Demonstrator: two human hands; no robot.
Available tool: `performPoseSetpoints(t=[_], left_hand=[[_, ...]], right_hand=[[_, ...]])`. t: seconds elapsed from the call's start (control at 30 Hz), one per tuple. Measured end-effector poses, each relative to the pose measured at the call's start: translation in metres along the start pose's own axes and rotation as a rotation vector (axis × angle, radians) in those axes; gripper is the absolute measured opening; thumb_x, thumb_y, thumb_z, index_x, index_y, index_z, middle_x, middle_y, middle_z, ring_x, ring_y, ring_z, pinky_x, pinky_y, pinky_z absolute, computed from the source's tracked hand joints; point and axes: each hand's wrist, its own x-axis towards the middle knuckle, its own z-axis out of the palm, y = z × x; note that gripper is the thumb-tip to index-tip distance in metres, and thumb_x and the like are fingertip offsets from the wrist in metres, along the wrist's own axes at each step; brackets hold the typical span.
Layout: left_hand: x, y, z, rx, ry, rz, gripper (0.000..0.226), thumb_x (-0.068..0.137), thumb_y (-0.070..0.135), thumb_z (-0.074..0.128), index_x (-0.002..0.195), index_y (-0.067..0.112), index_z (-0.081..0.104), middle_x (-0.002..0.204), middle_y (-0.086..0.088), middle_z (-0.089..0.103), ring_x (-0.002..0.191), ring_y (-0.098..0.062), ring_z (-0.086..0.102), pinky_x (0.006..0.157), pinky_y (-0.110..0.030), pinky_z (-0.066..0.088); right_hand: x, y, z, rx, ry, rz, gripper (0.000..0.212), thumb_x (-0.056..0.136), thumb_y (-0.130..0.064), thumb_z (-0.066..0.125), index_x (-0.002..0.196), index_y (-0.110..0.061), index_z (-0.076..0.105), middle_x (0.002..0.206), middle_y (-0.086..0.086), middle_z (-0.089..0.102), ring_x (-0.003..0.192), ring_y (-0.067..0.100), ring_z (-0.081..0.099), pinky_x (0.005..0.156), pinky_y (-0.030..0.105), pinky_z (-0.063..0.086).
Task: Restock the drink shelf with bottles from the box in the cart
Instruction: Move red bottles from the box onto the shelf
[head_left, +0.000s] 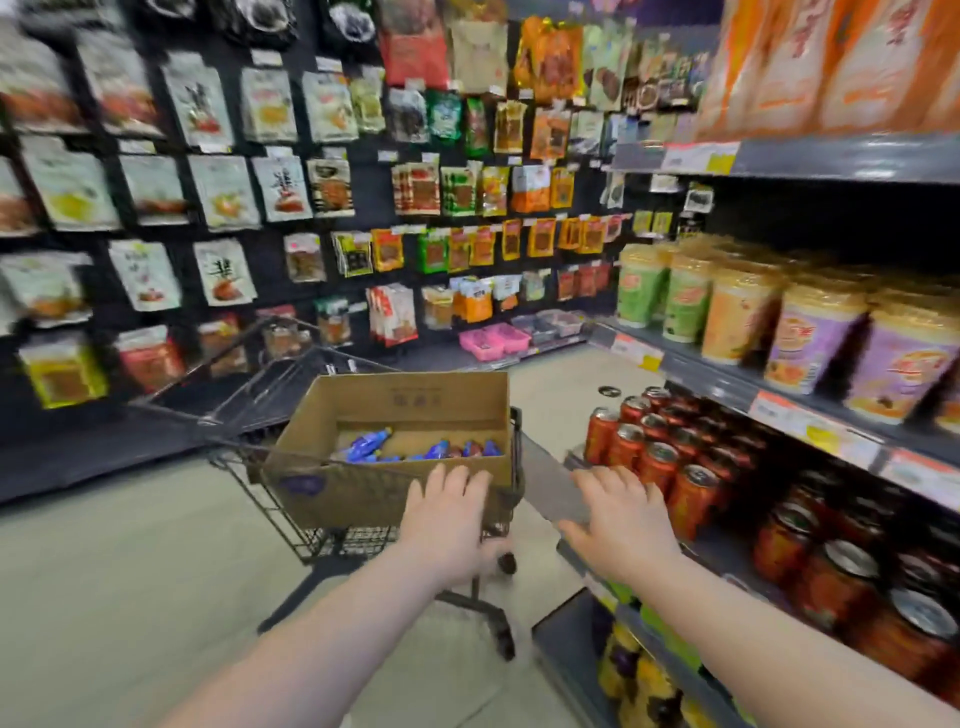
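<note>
Blue bottles (363, 448), brown box (374, 488)

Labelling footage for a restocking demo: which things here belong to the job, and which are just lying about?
Job: brown cardboard box; blue-labelled plastic bottles inside it; black wire cart; grey metal drink shelf holding red cans.
Lying about: hanging snack packets; pink plastic baskets; green, orange and purple cups on the upper shelf.

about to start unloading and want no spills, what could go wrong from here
The black wire cart stands on wheels; the left hand reaching at the brown cardboard box could nudge it away.
The right hand hangs close to the red drink cans at the grey shelf edge and might knock one off.
The blue-labelled bottles lie loose on their sides and may roll when grabbed.
</note>
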Motion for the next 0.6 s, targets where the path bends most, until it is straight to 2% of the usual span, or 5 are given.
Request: performPoseSetpoints(t=[0.2, 0.6], left_hand=[[-0.019, -0.078, 0.019, -0.010, -0.021, -0.157, 0.088, 0.080, 0.068, 0.047, 0.147, 0.023, 0.015, 0.153, -0.003, 0.020, 0.142, -0.028, 0.012, 0.112, -0.049, 0.016], [0.035, -0.168, 0.044, 0.002, -0.077, -0.339, 0.088, 0.080, 0.065, 0.051, 0.147, 0.022, 0.016, 0.152, -0.002, 0.022, 0.142, -0.027, 0.013, 0.114, -0.046, 0.018]], right_hand=[[0.026, -0.075, 0.025, 0.061, -0.104, -0.110, 0.059, 0.088, -0.053, 0.046, 0.139, -0.027, 0.032, 0.144, -0.002, 0.037, 0.137, 0.025, 0.025, 0.110, 0.050, 0.021], [0.149, -0.130, 0.089, 0.123, -0.215, -0.262, 0.060, 0.088, -0.054, 0.048, 0.140, -0.029, 0.030, 0.146, -0.005, 0.036, 0.137, 0.021, 0.026, 0.111, 0.045, 0.025]])
